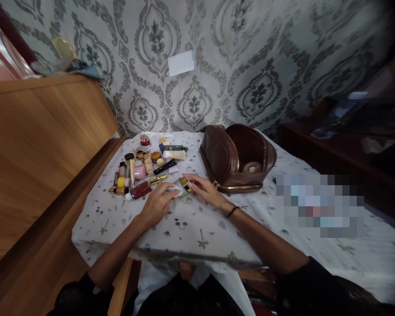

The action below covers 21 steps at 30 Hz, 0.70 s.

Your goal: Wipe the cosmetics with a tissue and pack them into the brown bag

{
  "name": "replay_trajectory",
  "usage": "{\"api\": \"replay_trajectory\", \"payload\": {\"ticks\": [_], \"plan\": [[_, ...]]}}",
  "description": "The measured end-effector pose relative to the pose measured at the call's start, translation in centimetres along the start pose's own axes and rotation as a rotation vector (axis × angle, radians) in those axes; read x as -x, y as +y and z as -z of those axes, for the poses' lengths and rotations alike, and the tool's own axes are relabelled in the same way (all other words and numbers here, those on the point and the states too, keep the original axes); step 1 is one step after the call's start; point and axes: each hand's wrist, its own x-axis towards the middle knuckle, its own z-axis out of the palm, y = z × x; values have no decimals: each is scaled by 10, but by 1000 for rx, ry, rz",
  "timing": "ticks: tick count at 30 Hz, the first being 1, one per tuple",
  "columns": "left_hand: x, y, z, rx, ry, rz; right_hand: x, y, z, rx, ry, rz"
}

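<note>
My right hand (pixel 206 191) grips a small jar with a gold and dark band (pixel 185 184), tipped on its side just above the cloth. Close to it, my left hand (pixel 157 204) pinches something thin and white (pixel 177 190), perhaps a wipe; its kind is not clear. The white thing seems to touch the jar's side. Left of my hands lie a bottle of dark red liquid with a white cap (pixel 140 190), a gold tube (pixel 158 178) and a black tube (pixel 165 166). An open brown makeup bag (pixel 217 153) stands behind my right hand.
More cosmetics crowd the left of the table, among them a pink jar (pixel 140 172) and a cream tube (pixel 174 155). A wooden cabinet (pixel 42 153) borders the left side. A blurred-out patch (pixel 316 202) lies at right, a plastic bottle (pixel 337 115) beyond it.
</note>
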Motion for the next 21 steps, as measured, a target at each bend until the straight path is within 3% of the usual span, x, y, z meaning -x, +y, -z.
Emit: {"api": "replay_trajectory", "payload": {"ticks": [10, 15, 21], "plan": [[-4, -8, -2, 128, 37, 183, 1, 1, -5, -131, 33, -29], [-13, 2, -1, 102, 39, 125, 2, 6, -9, -237, 5, -104], [-15, 10, 1, 94, 9, 59, 3, 3, -8, -134, 9, -88]]}}
